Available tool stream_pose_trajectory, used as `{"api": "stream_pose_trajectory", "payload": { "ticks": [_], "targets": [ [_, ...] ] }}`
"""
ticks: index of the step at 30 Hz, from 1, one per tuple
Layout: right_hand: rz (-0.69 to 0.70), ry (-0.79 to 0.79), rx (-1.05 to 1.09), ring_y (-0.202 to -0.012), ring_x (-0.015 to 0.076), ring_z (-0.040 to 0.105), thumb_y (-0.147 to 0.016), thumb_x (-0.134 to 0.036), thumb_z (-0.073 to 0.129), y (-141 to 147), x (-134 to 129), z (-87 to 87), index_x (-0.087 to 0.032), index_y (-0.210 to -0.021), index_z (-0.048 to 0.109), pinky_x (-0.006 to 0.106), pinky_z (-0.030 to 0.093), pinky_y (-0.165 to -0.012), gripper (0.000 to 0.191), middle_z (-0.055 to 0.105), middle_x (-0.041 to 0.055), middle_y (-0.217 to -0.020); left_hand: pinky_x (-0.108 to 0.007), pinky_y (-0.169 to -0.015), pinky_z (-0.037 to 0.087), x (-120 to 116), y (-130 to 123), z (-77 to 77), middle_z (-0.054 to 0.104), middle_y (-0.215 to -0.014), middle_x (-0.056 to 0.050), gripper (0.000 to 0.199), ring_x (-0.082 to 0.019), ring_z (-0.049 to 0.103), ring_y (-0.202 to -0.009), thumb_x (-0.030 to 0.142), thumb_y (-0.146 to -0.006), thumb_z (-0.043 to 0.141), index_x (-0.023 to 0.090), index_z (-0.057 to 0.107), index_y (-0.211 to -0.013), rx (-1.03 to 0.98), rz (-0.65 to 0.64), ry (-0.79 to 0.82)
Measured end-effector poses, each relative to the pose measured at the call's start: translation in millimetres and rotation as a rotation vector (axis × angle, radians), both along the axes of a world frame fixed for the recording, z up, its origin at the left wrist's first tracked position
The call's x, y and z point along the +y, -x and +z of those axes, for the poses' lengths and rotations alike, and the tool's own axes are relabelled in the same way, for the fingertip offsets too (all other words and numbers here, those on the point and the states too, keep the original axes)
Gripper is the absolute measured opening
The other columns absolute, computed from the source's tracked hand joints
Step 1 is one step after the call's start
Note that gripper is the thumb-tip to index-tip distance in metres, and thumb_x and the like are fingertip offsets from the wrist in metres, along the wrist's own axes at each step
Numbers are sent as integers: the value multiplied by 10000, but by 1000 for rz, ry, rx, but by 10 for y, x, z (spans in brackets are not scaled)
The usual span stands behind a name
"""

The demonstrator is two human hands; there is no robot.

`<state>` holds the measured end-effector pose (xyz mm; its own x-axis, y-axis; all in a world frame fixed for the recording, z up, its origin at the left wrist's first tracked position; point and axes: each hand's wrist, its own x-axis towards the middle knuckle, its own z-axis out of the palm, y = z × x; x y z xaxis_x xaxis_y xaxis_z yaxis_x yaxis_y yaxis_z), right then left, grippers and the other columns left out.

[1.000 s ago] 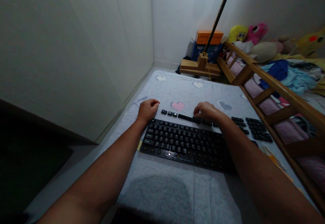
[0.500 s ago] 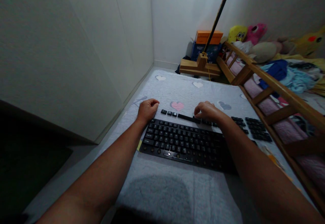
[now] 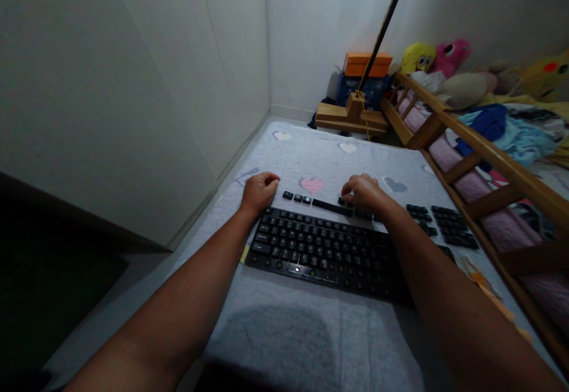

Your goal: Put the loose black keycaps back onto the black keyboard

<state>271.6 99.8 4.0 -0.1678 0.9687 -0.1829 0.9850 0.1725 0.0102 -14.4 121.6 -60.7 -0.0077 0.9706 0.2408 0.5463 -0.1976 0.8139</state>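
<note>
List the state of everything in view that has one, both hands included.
Keyboard: flat, nearest row missing keycaps.
Long keycap: detached, lying beyond the keyboard.
Three small keycaps: detached, lined up.
Keycaps at right: detached, grouped in blocks.
Left hand: fingers curled, near the small keycaps.
Right hand: fingers bent down at a keycap; grip unclear.
Orange box: closed.
Patterned cloth: spread out, slightly wrinkled.
Clothes: crumpled.

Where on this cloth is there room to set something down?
Bare cloth lies beyond the loose keys, and this side of the keyboard, between the forearms. It's crowded around the right hand, with keys nearby.
</note>
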Motion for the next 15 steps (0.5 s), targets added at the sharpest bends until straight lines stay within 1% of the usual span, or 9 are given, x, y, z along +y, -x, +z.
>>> {"api": "stream_pose_trajectory", "payload": {
  "ticks": [3,7,12,15],
  "targets": [
    [5,5,-2,-1063,329,567,-830,-262,668,4,-24,-5,-243,-950,809,430,434,-857,186,720,128,-1084,-320,-764,511,6,4,-11,755,-821,-51,236,-199,661,-735,306,-770,567,177,752,-841,-2,-2,3],
    [10,21,-2,-1082,340,555,-811,-245,668,33,-31,-18,-232,-942,812,427,430,-852,195,713,137,-1098,-322,-772,508,13,5,-23,756,-824,-47,230,-198,660,-741,306,-764,568,181,747,-836,-3,1,2],
    [7,47,13,-1005,305,587,-830,-175,602,30,44,-58,-235,-919,820,404,421,-817,243,740,127,-1033,-310,-760,505,21,3,-35,755,-825,-46,234,-193,662,-742,305,-757,566,176,743,-838,-7,4,2],
    [-2,51,32,-953,288,601,-834,-174,601,5,101,-85,-236,-907,821,402,413,-800,240,756,123,-989,-304,-759,503,27,4,-42,752,-821,-46,240,-194,666,-753,311,-762,563,174,743,-842,-7,5,0]
  ]
}}
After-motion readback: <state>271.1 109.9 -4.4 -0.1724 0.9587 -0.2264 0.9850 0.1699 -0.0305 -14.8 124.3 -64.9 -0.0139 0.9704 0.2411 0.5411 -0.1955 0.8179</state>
